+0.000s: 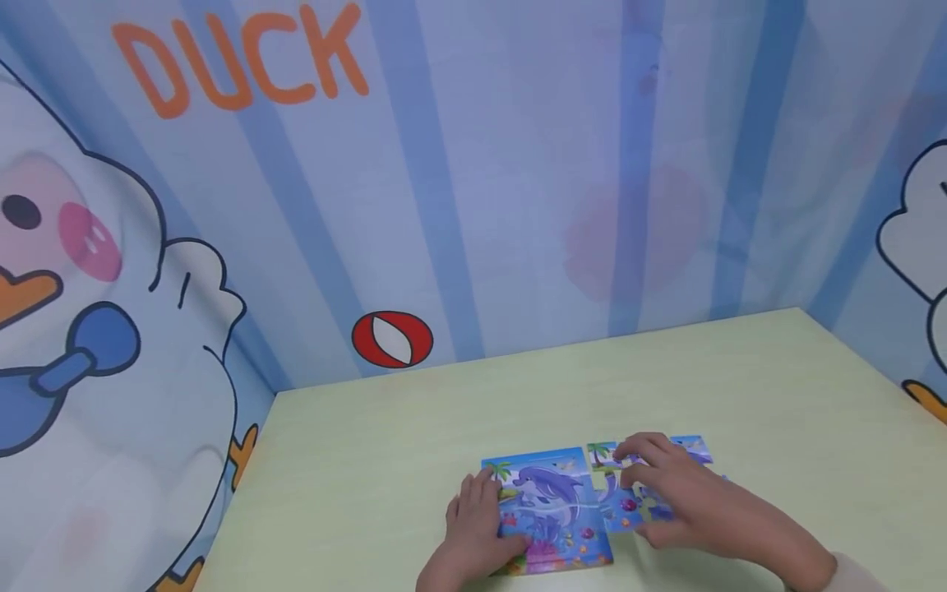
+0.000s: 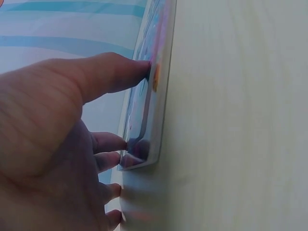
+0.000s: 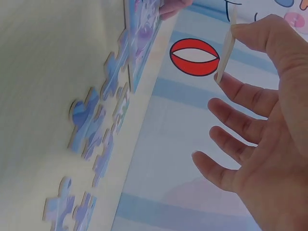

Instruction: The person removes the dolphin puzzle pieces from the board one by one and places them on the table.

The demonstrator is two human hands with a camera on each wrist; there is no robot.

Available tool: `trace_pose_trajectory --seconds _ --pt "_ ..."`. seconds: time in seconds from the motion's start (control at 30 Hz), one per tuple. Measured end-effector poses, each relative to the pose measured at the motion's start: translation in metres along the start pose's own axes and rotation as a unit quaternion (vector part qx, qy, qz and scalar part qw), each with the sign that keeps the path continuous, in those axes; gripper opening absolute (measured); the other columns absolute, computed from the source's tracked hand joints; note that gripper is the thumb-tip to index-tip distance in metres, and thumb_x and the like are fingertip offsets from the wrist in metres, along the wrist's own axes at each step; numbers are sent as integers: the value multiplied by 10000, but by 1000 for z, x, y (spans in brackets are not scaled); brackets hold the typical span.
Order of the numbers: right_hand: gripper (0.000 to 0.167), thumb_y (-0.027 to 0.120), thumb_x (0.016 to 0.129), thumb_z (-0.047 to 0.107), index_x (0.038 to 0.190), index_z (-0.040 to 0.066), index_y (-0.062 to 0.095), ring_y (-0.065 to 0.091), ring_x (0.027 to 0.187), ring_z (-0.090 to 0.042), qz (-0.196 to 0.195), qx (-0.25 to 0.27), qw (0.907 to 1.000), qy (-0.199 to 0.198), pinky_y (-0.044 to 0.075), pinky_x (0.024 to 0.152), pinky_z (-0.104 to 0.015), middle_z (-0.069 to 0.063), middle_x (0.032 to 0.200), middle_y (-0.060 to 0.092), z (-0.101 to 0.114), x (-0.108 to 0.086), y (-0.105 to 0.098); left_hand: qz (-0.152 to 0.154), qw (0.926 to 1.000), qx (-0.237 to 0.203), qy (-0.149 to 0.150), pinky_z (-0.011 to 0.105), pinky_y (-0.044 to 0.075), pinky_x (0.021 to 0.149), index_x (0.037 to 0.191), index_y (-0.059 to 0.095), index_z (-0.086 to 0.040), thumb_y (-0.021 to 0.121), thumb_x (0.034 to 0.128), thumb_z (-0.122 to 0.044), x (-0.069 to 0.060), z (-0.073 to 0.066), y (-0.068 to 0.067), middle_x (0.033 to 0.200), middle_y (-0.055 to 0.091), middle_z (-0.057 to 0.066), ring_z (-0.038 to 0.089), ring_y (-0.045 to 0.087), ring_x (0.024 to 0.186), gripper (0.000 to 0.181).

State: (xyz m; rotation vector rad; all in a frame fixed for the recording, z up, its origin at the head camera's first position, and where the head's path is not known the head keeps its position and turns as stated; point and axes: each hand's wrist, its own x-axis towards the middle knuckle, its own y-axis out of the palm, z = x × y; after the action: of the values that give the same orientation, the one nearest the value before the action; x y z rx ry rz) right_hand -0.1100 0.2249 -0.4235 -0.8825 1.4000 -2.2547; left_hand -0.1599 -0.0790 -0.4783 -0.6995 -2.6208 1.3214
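Observation:
A dolphin picture puzzle board [image 1: 551, 514] lies flat on the table, its face showing sea creatures and a palm tree. My left hand [image 1: 477, 526] rests at its left side, the thumb on the face near the front edge and the fingers by the left edge. In the right wrist view, my right hand [image 3: 269, 96] pinches a thin puzzle piece [image 3: 226, 50] between thumb and index finger, seen edge-on, so its picture is hidden. Below that hand lie several puzzle pieces [image 1: 625, 514], partly covered by it in the head view.
The pale table [image 1: 370, 477] meets a blue striped fabric wall [image 1: 518, 205] behind. A duck print [image 1: 111, 395] stands at the left, with another partial print at the right. Interlocking loose pieces [image 3: 86, 118] lie along the board's right side.

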Motion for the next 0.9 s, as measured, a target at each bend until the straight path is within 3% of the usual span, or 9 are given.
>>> trace_pose_trajectory --seconds 0.23,0.53,0.8,0.9 --pt "295 797 839 279 1083 290 631 470 1221 -272 323 -272 9977 525 504 863 -472 17 1334 518 -5 -14 -8 54 10000 -28 -45 713 119 1123 1424 402 59 768 850 -342 -1 -3 -3 1578 268 256 522 135 1471 790" --pt "331 801 840 399 1126 294 671 451 1255 -313 985 -107 9843 1463 490 950 -572 -18 1350 516 -12 -28 -13 125 9998 -33 -149 698 98 1135 1440 377 79 754 854 -341 -1 -1 -2 1585 246 253 511 111 1480 814" --pt "333 797 835 463 1092 291 675 474 1219 -373 1028 -139 9803 1682 487 897 -625 -61 1321 536 -27 -54 -16 80 9999 -100 -64 713 92 1123 1430 370 97 745 849 -338 2 6 3 1578 244 269 527 107 1473 817" --pt "349 792 834 486 1092 283 674 472 1214 -395 1166 -81 9744 1919 470 891 -652 -91 1330 531 -32 -62 -17 102 9999 -86 -72 717 95 1121 1413 387 86 744 842 -339 3 8 3 1580 244 264 527 108 1473 796"
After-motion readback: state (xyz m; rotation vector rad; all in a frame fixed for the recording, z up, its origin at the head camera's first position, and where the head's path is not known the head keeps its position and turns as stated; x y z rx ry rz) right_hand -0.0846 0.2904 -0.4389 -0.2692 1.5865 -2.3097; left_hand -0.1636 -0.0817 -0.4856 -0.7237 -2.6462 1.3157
